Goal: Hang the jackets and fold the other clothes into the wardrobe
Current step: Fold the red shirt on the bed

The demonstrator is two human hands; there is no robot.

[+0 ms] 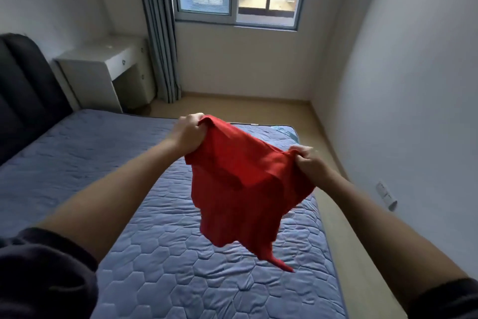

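A red garment (240, 184) hangs in the air above the bed, stretched between both hands. My left hand (187, 135) grips its upper left edge with curled fingers. At the upper right edge my right hand (309, 163) grips the cloth the same way. The lower part of the garment dangles loose, ending in a point near the bed's right side. No wardrobe or jackets appear in the head view.
A blue quilted mattress (160, 254) fills the lower middle, with a dark headboard (28, 91) at the left. A white desk (103, 65) stands beside grey curtains (160, 34) under the window. Wooden floor (258, 109) runs along the right wall.
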